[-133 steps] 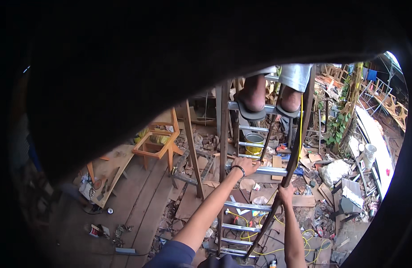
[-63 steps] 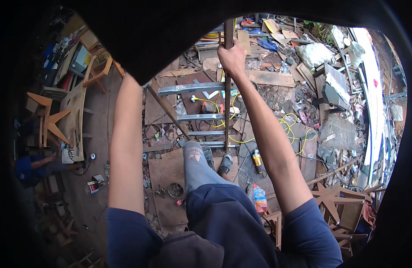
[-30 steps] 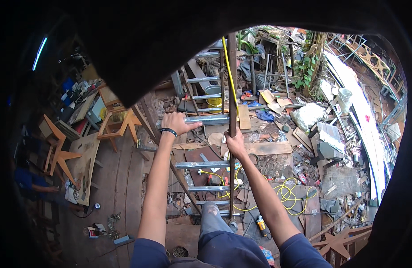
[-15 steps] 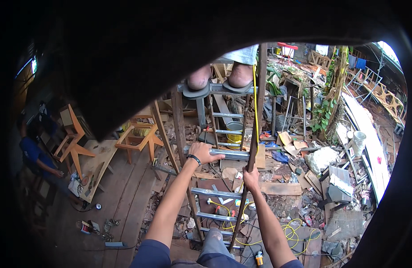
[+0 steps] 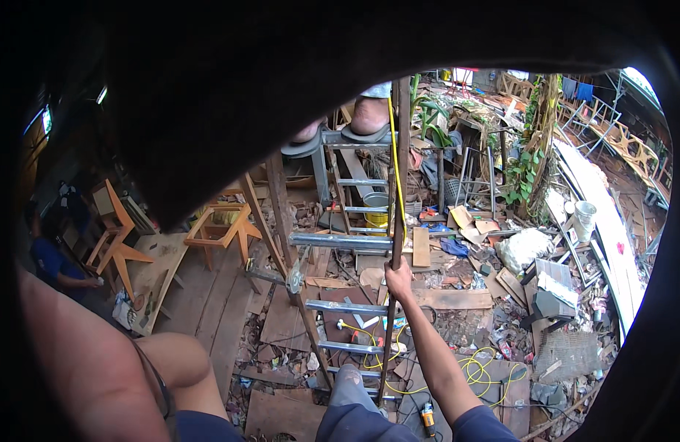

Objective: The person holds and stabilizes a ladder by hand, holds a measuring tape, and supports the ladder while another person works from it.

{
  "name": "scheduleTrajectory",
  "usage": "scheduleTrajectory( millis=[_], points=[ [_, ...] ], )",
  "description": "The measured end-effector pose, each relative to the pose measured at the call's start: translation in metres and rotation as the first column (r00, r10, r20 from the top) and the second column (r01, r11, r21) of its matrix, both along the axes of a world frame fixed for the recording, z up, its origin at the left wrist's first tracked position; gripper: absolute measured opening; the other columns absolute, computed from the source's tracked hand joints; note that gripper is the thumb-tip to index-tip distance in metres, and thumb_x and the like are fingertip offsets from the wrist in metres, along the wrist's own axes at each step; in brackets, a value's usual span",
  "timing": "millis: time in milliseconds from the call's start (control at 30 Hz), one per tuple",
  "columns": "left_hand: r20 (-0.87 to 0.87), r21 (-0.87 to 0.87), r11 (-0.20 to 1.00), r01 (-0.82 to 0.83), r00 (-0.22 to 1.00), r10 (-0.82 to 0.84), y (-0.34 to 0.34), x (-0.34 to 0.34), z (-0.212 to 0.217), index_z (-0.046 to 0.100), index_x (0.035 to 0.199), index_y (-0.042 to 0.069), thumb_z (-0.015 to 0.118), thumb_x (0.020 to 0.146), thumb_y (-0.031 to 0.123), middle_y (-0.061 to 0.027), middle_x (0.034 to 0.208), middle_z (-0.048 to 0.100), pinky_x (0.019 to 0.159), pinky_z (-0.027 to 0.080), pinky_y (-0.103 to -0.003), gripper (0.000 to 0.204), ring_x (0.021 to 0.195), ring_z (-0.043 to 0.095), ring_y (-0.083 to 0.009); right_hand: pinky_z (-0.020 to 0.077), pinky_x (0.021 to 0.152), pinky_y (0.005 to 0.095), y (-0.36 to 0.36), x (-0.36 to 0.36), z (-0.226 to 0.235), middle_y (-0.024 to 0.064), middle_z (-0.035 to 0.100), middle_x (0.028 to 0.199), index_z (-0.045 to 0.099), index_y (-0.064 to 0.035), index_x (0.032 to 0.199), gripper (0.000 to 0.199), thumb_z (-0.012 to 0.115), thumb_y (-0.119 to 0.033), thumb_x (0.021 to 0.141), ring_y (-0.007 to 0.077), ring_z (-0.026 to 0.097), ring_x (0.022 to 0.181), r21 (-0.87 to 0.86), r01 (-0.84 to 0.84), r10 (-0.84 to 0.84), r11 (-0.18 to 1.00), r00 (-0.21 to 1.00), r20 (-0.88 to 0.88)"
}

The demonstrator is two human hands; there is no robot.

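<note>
My right hand (image 5: 399, 281) is closed round the right brown side rail of a tall ladder (image 5: 402, 166) with silvery metal rungs. Along that rail runs a yellow cord (image 5: 396, 147). Large and close, my left hand (image 5: 82, 361) fills the lower left, raised off the ladder with a dark band at the wrist; its fingers do not show clearly. Below, my knee in worn grey-blue trousers (image 5: 349, 390) is against the lower part of the ladder. Higher up, another person's feet in dark sandals (image 5: 369, 121) stand on a rung.
An orange power tool (image 5: 427, 420) and loops of yellow cord (image 5: 487, 376) lie on the littered ground. Wooden chair frames (image 5: 222, 228) stand at left by a bench (image 5: 159, 269), near another person in blue (image 5: 49, 258). A yellow bucket (image 5: 377, 210) stands behind the ladder.
My left hand has let go of the rung and come up close at the left. My right hand keeps its hold on the rail. The ladder has shifted slightly left in view.
</note>
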State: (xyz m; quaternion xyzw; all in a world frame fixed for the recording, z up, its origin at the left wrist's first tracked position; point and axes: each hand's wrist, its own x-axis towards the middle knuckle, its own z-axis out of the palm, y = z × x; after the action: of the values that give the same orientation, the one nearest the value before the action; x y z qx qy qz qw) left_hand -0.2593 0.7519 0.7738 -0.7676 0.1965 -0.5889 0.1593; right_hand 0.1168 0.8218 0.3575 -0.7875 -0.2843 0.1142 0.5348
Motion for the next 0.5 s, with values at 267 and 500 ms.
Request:
scheduleTrajectory(
  millis=[267, 500],
  points=[
    [-0.063, 0.041, 0.989, -0.143, 0.987, 0.146, -0.024, -0.027, 0.013, 0.049, 0.121, -0.002, 0.057, 0.087, 0.047, -0.017, 0.103, 0.06, 0.082, 0.046, -0.037, 0.061, 0.089, 0.058, -0.0259, 0.0426, 0.082, 0.0518, 0.005, 0.001, -0.006, 0.0298, 0.06, 0.091, 0.048, 0.0002, 0.098, 0.032, 0.06, -0.025, 0.082, 0.0476, 0.057, 0.094, 0.065, -0.032, 0.028, 0.997, 0.997, 0.068],
    [-0.077, 0.031, 0.982, -0.184, 0.98, 0.186, -0.039, -0.04, 0.019, 0.05, 0.12, -0.002, 0.056, 0.088, 0.045, -0.017, 0.103, 0.059, 0.082, 0.045, -0.037, 0.058, 0.089, 0.057, -0.0257, 0.047, 0.081, 0.0439, 0.004, 0.009, -0.013, 0.0227, 0.063, 0.091, 0.056, 0.0005, 0.104, 0.034, 0.061, -0.024, 0.081, 0.0386, 0.061, 0.09, 0.037, -0.027, 0.028, 0.999, 0.999, -0.019]
  ],
)
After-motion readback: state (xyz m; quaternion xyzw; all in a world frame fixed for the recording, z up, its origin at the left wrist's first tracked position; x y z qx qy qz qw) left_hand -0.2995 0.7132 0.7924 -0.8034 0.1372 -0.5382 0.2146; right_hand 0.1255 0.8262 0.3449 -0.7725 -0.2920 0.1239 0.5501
